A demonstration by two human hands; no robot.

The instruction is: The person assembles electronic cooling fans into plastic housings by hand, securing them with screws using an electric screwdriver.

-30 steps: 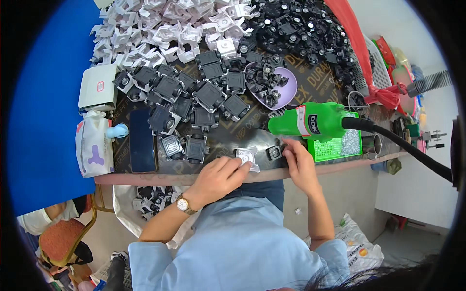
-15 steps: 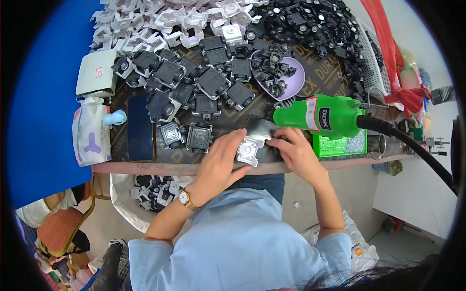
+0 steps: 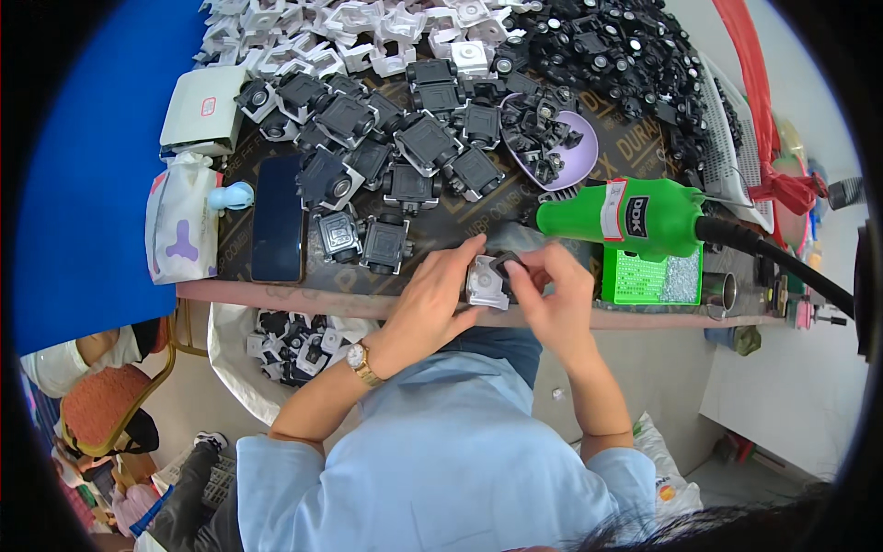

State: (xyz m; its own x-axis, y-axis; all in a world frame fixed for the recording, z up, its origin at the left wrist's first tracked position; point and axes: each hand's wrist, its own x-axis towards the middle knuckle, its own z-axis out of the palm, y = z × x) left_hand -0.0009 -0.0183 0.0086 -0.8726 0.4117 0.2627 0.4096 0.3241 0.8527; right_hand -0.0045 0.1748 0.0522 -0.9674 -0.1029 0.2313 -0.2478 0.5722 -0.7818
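My left hand (image 3: 428, 299) steadies a white plastic housing (image 3: 486, 285) at the table's front edge, its fingers along the left side of the part. In my right hand (image 3: 558, 294), a small black plastic part (image 3: 505, 263) is pinched between thumb and fingers. It rests against the upper right of the white housing; the exact contact is hidden by my fingers. Just beyond my left hand lie two black-and-white assembled pieces, one (image 3: 386, 244) nearer than the other (image 3: 339, 236). A green power screwdriver (image 3: 616, 218) is beyond my right hand.
A purple bowl (image 3: 581, 156) holds small black parts. Piles of white housings (image 3: 368, 28) and black parts (image 3: 616, 46) cover the far table. A green tray (image 3: 637, 276) with small screws sits at right, a phone (image 3: 278, 216) and wipes pack (image 3: 182, 221) at left.
My right hand has lifted and closed in on the white housing, and a black part now shows in its fingers. The whole view has shifted slightly.
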